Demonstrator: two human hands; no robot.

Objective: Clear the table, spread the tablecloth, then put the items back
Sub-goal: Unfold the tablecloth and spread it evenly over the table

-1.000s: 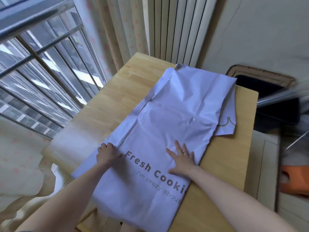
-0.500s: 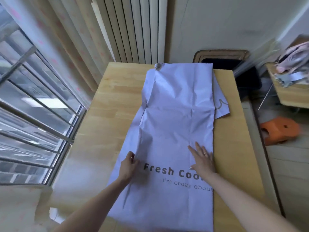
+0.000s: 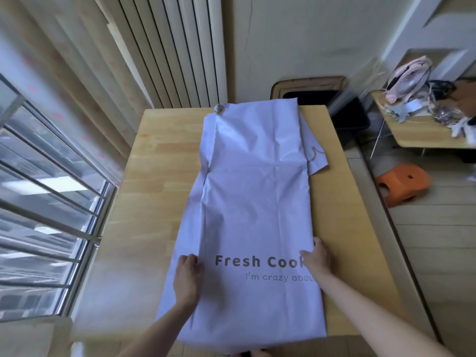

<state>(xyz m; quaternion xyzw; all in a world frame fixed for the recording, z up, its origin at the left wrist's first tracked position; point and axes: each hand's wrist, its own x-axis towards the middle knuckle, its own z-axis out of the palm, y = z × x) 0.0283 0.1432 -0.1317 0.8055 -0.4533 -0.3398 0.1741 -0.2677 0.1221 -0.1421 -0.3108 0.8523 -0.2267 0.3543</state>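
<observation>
Folded tablecloth (image 3: 257,189): left hand (image 3: 186,275) curled, gripping left fold; right hand (image 3: 317,257) pinching right edge, thumb on top.

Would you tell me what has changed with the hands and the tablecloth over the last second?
The right hand slid from lying flat on the printed words to the right edge of the tablecloth, where its fingers now curl round it. The left hand stayed on the cloth just left of the print. The cloth still lies folded lengthwise on the wooden table.
</observation>
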